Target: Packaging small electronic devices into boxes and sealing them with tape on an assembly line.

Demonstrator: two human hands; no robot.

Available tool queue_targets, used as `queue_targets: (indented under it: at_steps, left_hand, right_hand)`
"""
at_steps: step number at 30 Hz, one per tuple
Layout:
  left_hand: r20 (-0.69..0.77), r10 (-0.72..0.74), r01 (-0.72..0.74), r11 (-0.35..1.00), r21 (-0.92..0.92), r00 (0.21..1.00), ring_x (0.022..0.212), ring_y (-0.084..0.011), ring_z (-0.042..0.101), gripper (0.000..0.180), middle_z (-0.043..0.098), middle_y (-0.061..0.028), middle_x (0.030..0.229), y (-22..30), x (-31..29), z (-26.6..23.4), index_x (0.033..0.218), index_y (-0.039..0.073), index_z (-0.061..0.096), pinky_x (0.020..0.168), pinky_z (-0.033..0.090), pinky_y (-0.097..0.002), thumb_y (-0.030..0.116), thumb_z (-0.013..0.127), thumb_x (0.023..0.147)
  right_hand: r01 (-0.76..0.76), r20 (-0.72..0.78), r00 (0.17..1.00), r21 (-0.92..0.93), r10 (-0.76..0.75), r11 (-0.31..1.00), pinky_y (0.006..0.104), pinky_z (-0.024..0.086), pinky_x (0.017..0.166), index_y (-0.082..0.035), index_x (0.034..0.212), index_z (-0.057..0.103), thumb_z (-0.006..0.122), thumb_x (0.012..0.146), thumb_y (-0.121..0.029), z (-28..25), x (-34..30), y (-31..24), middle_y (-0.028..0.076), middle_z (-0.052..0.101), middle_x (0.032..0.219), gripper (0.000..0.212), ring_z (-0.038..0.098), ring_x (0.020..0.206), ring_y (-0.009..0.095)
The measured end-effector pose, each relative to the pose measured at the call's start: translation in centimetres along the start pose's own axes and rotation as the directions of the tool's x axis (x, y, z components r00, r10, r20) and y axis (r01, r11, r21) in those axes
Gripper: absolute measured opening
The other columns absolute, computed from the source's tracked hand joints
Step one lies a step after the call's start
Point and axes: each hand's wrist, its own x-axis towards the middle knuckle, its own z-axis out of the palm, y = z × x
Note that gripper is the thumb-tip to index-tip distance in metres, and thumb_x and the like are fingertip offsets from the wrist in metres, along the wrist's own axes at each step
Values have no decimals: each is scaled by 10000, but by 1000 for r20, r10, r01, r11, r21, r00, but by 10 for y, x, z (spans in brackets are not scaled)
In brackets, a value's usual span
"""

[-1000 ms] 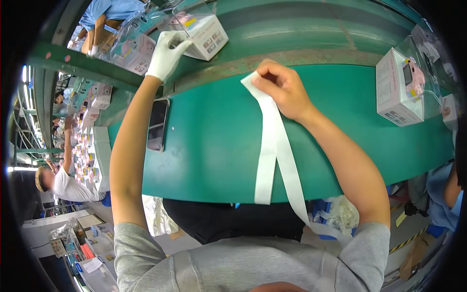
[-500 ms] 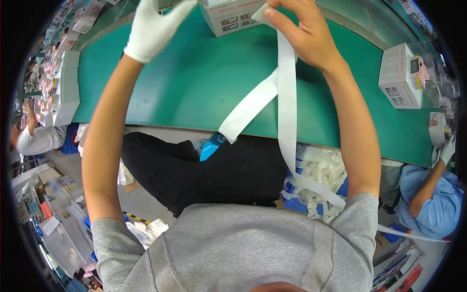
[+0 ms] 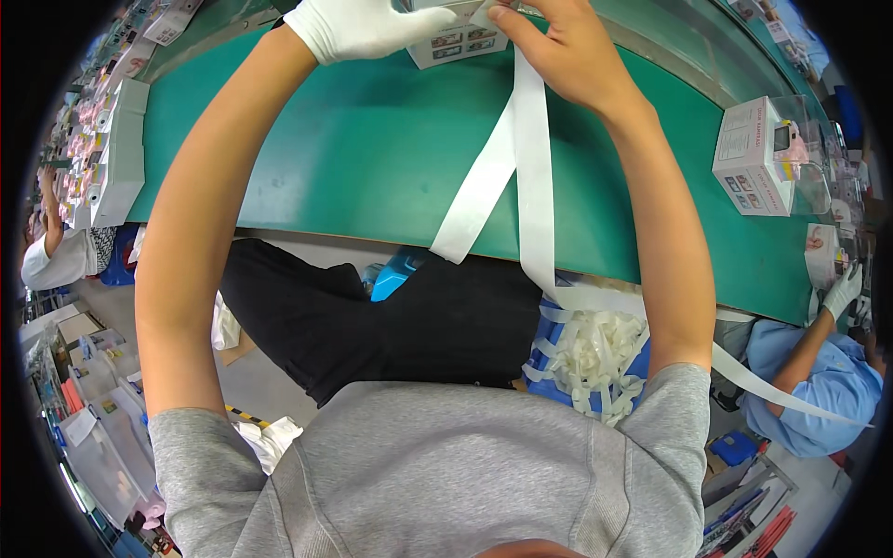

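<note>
My right hand (image 3: pixel 572 51), bare, is closed in a pinch at the top of a long white strip (image 3: pixel 535 177), right beside a white printed box (image 3: pixel 458 45). One part of the strip slants down over the bench edge, while another hangs down and runs off to the right under my forearm. A small pale piece (image 3: pixel 482 14) shows at my right thumb tip. My left hand (image 3: pixel 367 30), in a white glove, is at the left side of the box with its thumb stretched across the box's face. The upper frame edge cuts off its other fingers.
Below the green bench (image 3: pixel 372 167), a blue bin (image 3: pixel 549 372) holds tangled strips (image 3: pixel 600 358). At the right stands another white box (image 3: pixel 749 153) beside a co-worker in blue (image 3: pixel 809 381). White boxes (image 3: pixel 116 153) line the left. A blue object (image 3: pixel 395 272) lies by my lap.
My left hand has moved right to the box, its thumb swinging toward it. My right hand still pinches the strip, slightly farther left. The strip's trailing part at the right has risen.
</note>
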Motion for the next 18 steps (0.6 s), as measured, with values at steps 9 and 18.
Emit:
queue_targets:
  at_steps: [9,18]
  left_hand:
    - [-43,105,-91,963,255,994,1317,-422,451,1075,451,-248,1376,7,6,5,1443,-10,380,1136,357,-477,300,934,575]
    - [-187,207,-145,943,301,960,1281,-416,481,996,469,-248,1339,-3,3,25,1411,-11,396,1117,379,-471,279,914,612]
  right_hand:
    - [-38,-20,999,-145,36,989,608,212,1188,-47,970,684,652,868,-160,5,5,-5,309,454,1452,155,274,1454,523]
    - [-19,-91,996,-312,-10,950,648,258,1157,-16,926,673,642,853,-150,10,7,-11,303,523,1371,155,367,1411,491]
